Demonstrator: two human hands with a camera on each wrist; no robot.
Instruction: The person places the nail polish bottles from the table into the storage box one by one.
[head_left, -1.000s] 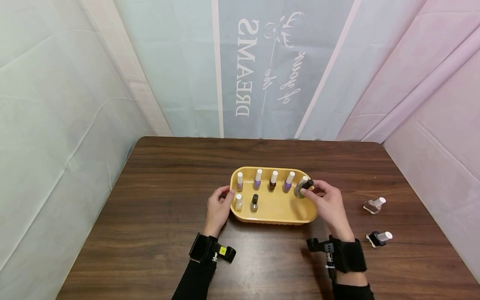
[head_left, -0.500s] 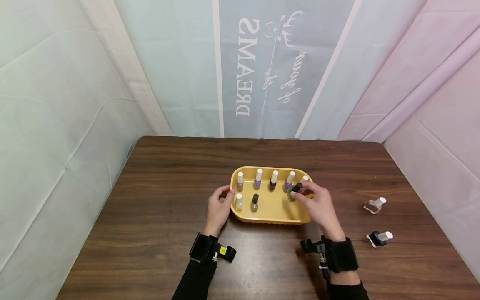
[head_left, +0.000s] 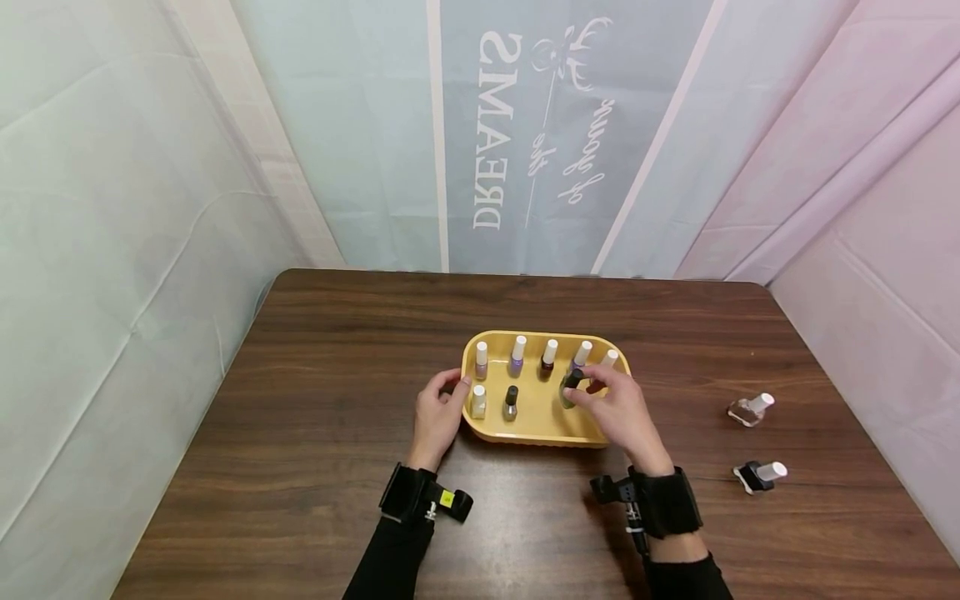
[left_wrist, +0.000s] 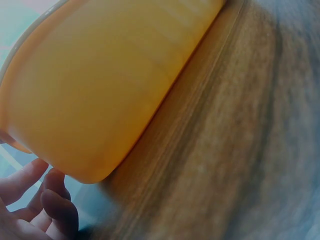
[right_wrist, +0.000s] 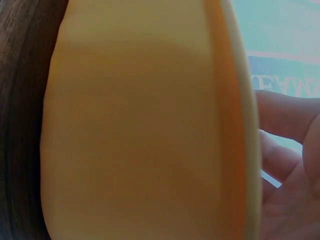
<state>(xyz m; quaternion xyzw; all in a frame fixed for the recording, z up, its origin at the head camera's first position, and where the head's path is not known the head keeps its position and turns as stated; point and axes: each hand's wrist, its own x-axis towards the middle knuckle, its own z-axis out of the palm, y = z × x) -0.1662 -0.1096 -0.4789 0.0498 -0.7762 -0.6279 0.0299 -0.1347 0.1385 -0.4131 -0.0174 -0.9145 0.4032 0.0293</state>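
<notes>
A yellow tray (head_left: 540, 432) holds several small nail polish bottles. My right hand (head_left: 618, 412) pinches a black-capped nail polish bottle (head_left: 573, 379) over the right half of the tray; its lower part is partly hidden by fingers. Along the back stand white-capped bottles, among them a dark one (head_left: 549, 358) and a purple one (head_left: 517, 357). In front on the left are a white-capped cream bottle (head_left: 478, 403) and a black-capped bottle (head_left: 511, 403). My left hand (head_left: 438, 417) rests against the tray's left end, its fingertips touching the outer wall (left_wrist: 100, 100) in the left wrist view.
On the brown wooden table (head_left: 337, 400), right of the tray, lie a white-capped brownish bottle (head_left: 748, 410) and a white-capped black bottle (head_left: 757, 477). A printed curtain (head_left: 555, 142) hangs behind the table's far edge.
My right hand has carried the black-capped bottle leftward, from the tray's right end toward the space in front of the back row. The left hand stays at the tray's left end.
</notes>
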